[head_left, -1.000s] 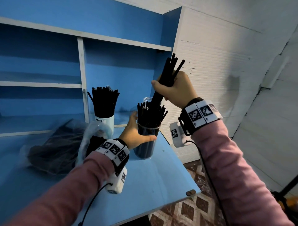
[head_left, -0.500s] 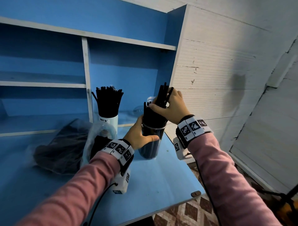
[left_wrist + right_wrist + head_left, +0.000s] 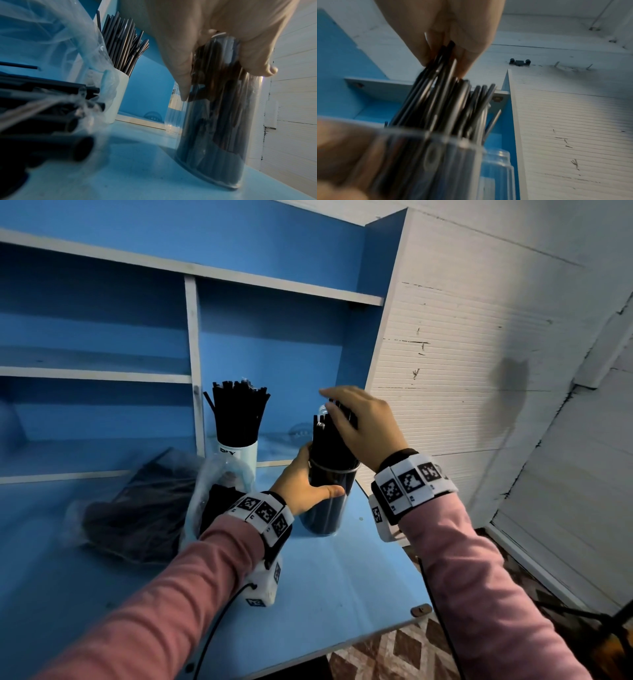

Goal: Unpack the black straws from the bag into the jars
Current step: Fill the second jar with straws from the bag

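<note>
Left hand (image 3: 301,491) wraps the clear jar (image 3: 325,501) standing on the blue desk (image 3: 325,577), centre of the head view, thumb across the front. Right hand (image 3: 363,422) sits on top of the straws (image 3: 329,446) standing in that jar. From the head view its fingers look spread flat, but the right wrist view shows fingertips (image 3: 467,63) pinching the tops of a few straws, the rest fanning out of the rim below, blurred. The left wrist view catches what the head camera misses: the jar packed dark right down to its base, and a second, clear jar (image 3: 172,108) just behind it. Left of centre, a white jar (image 3: 239,453) bristles with straws. At lower left lies the bag (image 3: 137,515), dark straws inside, open tube ends showing close up in the left wrist view.
</note>
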